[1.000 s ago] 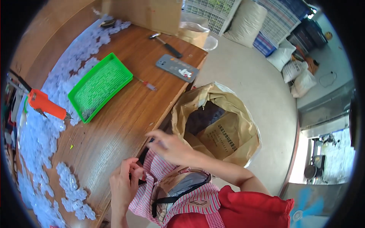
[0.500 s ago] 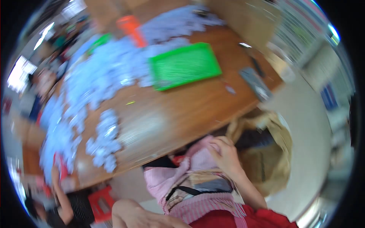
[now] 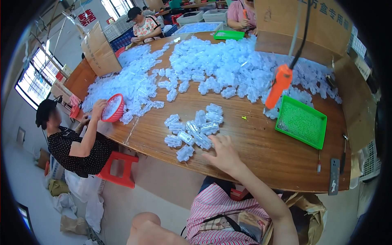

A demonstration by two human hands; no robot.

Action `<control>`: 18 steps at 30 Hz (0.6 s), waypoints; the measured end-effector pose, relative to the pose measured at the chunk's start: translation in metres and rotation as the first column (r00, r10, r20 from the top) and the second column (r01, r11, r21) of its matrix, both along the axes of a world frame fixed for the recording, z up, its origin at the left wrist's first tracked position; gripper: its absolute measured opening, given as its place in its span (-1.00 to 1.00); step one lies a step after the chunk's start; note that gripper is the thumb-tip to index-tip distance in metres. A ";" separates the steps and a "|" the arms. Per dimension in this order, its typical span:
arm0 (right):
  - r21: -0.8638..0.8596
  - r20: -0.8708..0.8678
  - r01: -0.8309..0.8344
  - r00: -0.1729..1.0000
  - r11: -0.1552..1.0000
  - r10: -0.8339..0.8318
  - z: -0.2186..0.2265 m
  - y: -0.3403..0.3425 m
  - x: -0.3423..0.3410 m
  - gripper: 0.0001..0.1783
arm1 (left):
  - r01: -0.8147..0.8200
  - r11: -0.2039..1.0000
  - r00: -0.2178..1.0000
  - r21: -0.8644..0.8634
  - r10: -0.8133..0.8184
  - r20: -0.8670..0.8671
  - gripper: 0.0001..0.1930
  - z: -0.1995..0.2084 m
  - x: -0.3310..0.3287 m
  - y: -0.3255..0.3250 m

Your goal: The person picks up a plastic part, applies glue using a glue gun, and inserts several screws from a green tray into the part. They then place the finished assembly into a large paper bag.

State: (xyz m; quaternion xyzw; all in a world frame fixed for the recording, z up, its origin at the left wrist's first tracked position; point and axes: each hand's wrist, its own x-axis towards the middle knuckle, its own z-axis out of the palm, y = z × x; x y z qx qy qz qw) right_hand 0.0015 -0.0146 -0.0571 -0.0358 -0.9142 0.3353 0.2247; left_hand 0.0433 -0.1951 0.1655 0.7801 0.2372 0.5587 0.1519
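My right hand [image 3: 224, 153] reaches over the near edge of the wooden table [image 3: 261, 143], palm down, fingers apart. Its fingertips are at the right side of a small cluster of clear plastic pieces [image 3: 202, 140]; whether they touch the closest piece I cannot tell. Nothing shows in its grasp. At the lower edge, a bent bare limb [image 3: 147, 228] of mine is visible, but my left hand is not. Below the table edge lies my pink-striped apron [image 3: 212, 200]. A tiny yellow-green piece [image 3: 244, 118] rests to the right of the cluster.
Large heaps of clear pieces [image 3: 224, 61] cover the far table. An orange tool [image 3: 279, 85] hangs on a cord near a green tray [image 3: 302, 122]. A dark phone-like slab [image 3: 334, 175] lies at the right corner. A co-worker [image 3: 73, 139] at left holds a red basket [image 3: 113, 108].
My right hand has left the pink cloth at my lap and come up over the table beside the small cluster. The view has swung, bringing more of the room into sight.
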 end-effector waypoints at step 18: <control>-0.314 0.022 0.087 0.996 0.946 -0.084 0.011 0.046 0.043 -0.44 | -0.992 0.089 0.120 -0.084 0.590 -0.798 -0.43 -0.187 -0.210 0.110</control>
